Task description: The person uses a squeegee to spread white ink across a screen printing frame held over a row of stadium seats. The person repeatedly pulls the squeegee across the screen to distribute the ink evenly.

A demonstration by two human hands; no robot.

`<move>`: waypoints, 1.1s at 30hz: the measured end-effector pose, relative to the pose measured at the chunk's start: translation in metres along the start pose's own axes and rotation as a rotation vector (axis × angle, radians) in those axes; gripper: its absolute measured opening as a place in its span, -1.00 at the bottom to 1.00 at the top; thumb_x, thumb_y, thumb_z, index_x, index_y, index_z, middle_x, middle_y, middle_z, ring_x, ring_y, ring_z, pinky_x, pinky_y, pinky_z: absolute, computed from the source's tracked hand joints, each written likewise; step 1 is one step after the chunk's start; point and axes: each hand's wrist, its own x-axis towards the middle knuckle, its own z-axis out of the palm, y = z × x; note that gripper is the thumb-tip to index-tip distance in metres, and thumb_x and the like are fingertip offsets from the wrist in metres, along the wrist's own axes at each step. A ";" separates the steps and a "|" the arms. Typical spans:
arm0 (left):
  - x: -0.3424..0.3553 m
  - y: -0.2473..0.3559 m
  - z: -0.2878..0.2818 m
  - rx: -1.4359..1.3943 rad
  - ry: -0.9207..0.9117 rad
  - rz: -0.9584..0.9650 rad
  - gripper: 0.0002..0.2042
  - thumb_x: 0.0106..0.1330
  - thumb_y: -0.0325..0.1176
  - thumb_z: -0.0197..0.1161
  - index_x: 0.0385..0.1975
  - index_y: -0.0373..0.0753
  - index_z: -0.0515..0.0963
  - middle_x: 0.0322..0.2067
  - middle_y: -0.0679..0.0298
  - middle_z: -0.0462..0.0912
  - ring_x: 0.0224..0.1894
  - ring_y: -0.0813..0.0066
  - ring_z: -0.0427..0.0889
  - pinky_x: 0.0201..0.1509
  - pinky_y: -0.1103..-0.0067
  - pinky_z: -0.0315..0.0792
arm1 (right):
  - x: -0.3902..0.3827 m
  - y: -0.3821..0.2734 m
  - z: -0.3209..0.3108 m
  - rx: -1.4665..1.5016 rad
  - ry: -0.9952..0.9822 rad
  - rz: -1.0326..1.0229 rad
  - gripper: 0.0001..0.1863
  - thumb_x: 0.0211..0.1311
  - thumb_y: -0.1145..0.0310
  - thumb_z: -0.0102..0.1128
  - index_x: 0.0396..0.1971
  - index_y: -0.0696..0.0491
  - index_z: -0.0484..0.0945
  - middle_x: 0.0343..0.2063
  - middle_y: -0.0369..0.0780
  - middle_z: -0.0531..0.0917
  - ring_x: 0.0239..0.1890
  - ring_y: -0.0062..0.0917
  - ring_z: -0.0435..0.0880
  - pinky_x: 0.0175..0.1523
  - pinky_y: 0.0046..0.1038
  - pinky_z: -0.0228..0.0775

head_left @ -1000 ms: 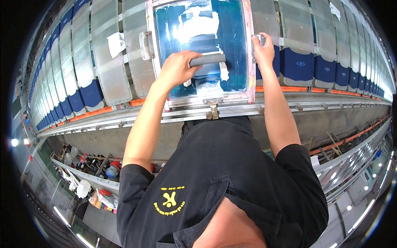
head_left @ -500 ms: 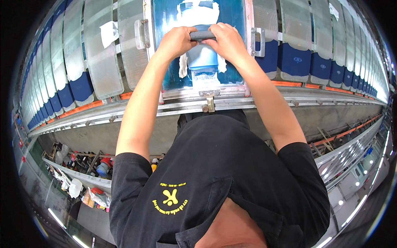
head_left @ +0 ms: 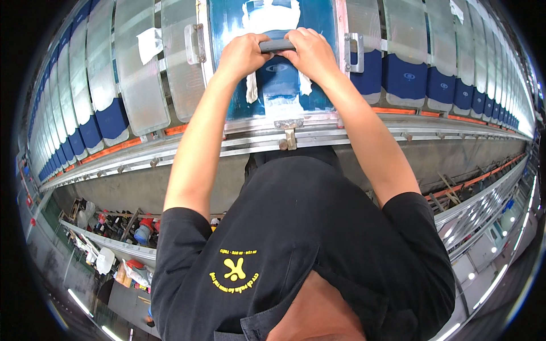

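Both my hands grip the grey bar of a squeegee over a framed printing screen with blue mesh. My left hand is closed round its left end, and my right hand round its right end. White ink lies on the mesh beyond the squeegee. On the near side, a dark blue panel with a small oval mark shows through the mesh. White strips run beside it. The squeegee's blade is mostly hidden behind my hands.
Metal handles stick out at both sides of the screen. Long rows of translucent boards with dark blue fabric pieces run left and right. A metal rail with a clamp crosses in front of me. A white scrap lies on a left board.
The squeegee and both hands have shifted slightly away from me. The light blue and white layer on the near side is gone, and the dark blue panel with its oval mark shows there.
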 end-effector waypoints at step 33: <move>-0.149 0.025 0.049 -0.068 0.400 0.237 -0.58 0.20 -0.10 0.64 -0.05 -0.21 0.76 -0.07 0.17 0.80 0.07 0.07 0.75 0.36 0.25 0.45 | -0.058 0.141 -0.029 0.370 0.470 0.821 -0.50 0.49 0.02 0.27 -0.40 0.24 0.64 -0.54 -0.02 0.64 -0.46 -0.29 0.63 -0.21 -0.14 0.42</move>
